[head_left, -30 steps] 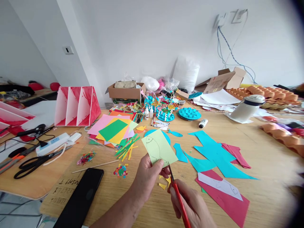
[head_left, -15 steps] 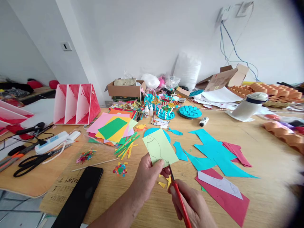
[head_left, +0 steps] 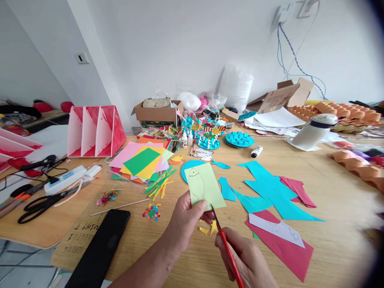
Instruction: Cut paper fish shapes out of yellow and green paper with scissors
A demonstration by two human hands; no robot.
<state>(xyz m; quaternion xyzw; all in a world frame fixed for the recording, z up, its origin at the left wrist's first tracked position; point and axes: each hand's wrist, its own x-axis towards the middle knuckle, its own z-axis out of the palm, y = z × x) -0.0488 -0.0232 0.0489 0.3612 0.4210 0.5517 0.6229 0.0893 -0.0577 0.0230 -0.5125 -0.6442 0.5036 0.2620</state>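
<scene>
My left hand pinches the lower edge of a pale green sheet of paper, thumb on top. A fish is drawn on the sheet in dark outline, head up. In my right hand are red-handled scissors, their dark blades at the sheet's bottom edge, close to the left thumb. How far the blades are apart is hard to make out. Yellow paper scraps lie on the table below the left hand. Behind the sheet, a round blue paper piece is partly hidden.
Blue paper offcuts and a red sheet with a fish drawing lie right. A black phone and black scissors lie left. Coloured sheets, glue bottles and a blue plate stand farther back.
The pale green sheet has turned slightly more upright and shifted a little right. The scissors stay at its bottom edge, and both hands keep their hold.
</scene>
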